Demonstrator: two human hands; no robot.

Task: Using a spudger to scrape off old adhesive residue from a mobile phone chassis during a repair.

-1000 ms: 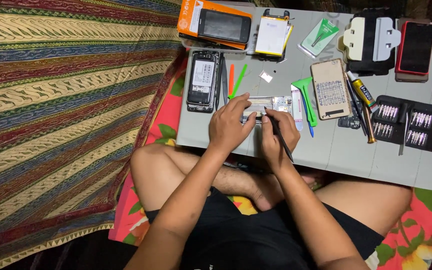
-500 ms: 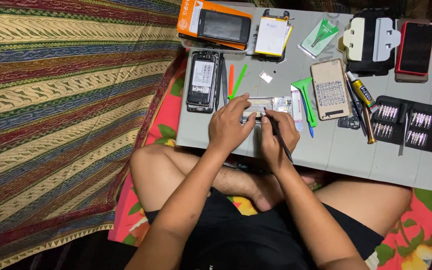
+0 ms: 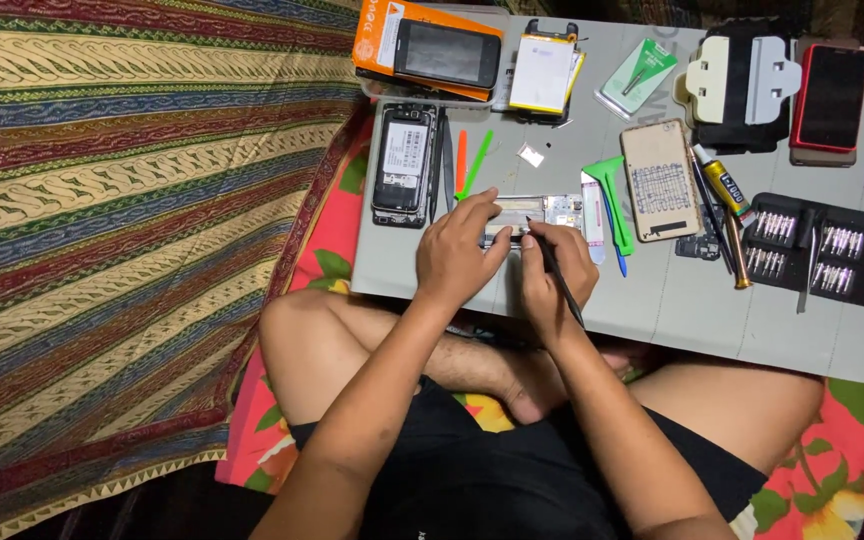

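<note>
An opened phone body (image 3: pixel 537 212) lies on the low grey table (image 3: pixel 672 300) in front of me. My left hand (image 3: pixel 457 255) rests on its left end and pins it down with the fingertips. My right hand (image 3: pixel 552 270) grips a thin black tool (image 3: pixel 555 272) like a pen, its tip touching the phone's lower edge beside my left fingers. What lies under my left palm is hidden.
Left of my hands lies another opened phone (image 3: pixel 405 165), with orange and green pry sticks (image 3: pixel 472 165) beside it. To the right are a green pry tool (image 3: pixel 612 195), a beige phone back (image 3: pixel 660 180), a glue tube (image 3: pixel 724 188) and a black bit case (image 3: pixel 822 250). Phones and an orange box (image 3: pixel 422 45) line the far edge.
My hands stay on the opened phone. The tool tip has shifted only slightly along its edge.
</note>
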